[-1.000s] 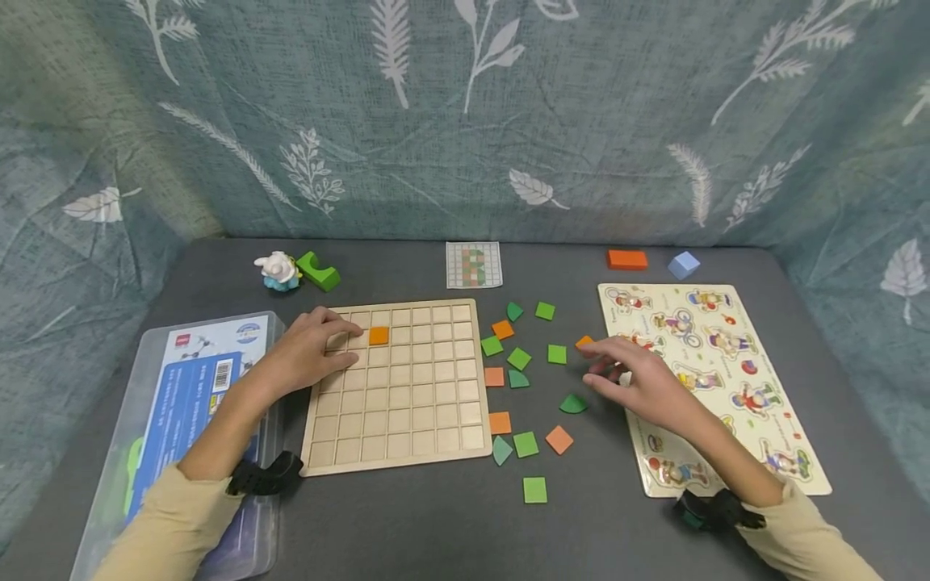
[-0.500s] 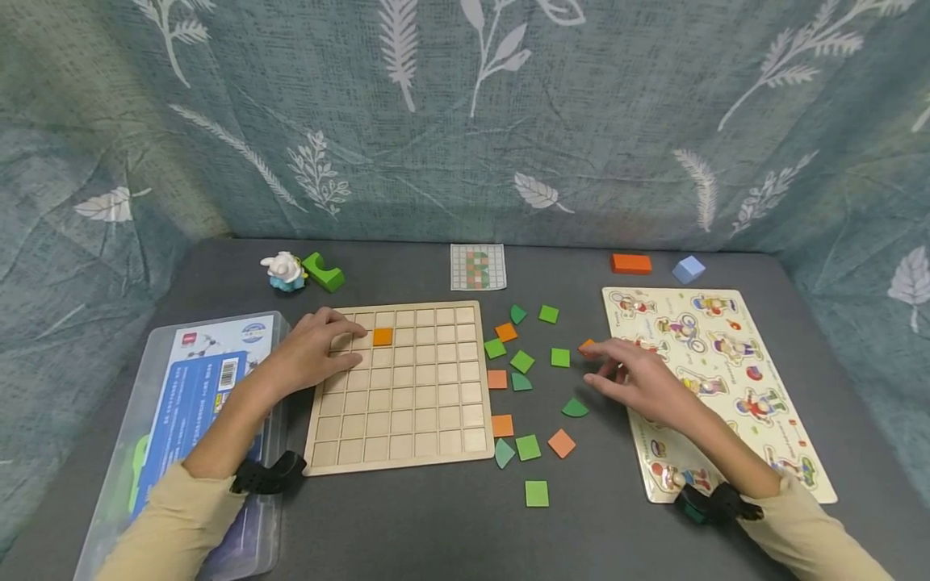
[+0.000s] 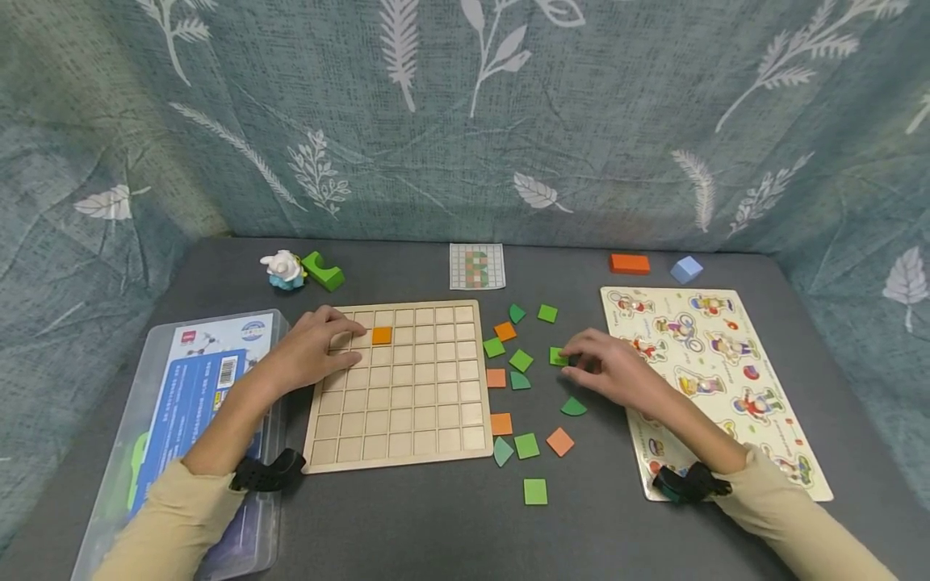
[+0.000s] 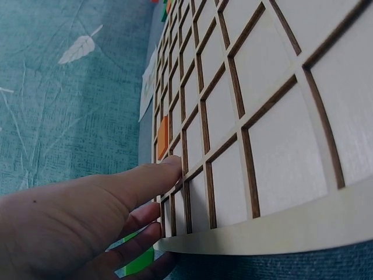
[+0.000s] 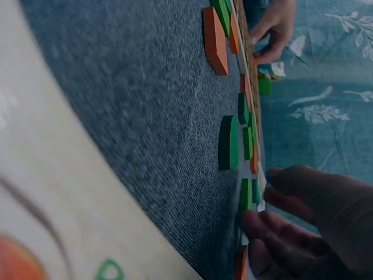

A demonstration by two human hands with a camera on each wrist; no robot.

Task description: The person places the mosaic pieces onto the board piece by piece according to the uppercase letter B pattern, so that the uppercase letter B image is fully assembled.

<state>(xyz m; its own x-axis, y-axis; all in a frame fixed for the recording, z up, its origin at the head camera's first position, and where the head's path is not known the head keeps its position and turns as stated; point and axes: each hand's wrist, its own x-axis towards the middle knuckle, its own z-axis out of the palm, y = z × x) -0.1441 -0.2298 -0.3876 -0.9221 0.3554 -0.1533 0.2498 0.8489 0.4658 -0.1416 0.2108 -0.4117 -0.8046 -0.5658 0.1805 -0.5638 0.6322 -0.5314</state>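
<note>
Your right grip (image 3: 616, 367) is right of the frame's middle, reaching over a light-green square tile (image 3: 556, 356) that lies flat on the counter (image 3: 414, 528). Its fingers are loosely bent and the thumb stands apart from the tile, so it reads as released. In the right-wrist view one fingertip meets the tile's edge, but you cannot tell there whether it touches or merely overlaps.

Your left grip (image 3: 308, 347) rests at the upper-left corner of the wooden grid board (image 3: 436, 395), left of the frame's middle, grasping nothing; in the left-wrist view the thumb lies on the board. One orange tile (image 3: 381, 335) sits in a cell just beside those fingers. More loose squares and dark-green rounded pieces lie scattered near the middle of the frame, and a pattern card (image 3: 476, 274) lies at upper centre.

The step in hand looks to be picking up a loose piece. The next move calls for bringing your thumb and forefinger onto opposite edges of the light-green square: it is thin, so you likely need a low, light pinch. Mind the dark-green quarter-round (image 3: 573, 407) just below your thumb, and let your left grip steady the board.
</note>
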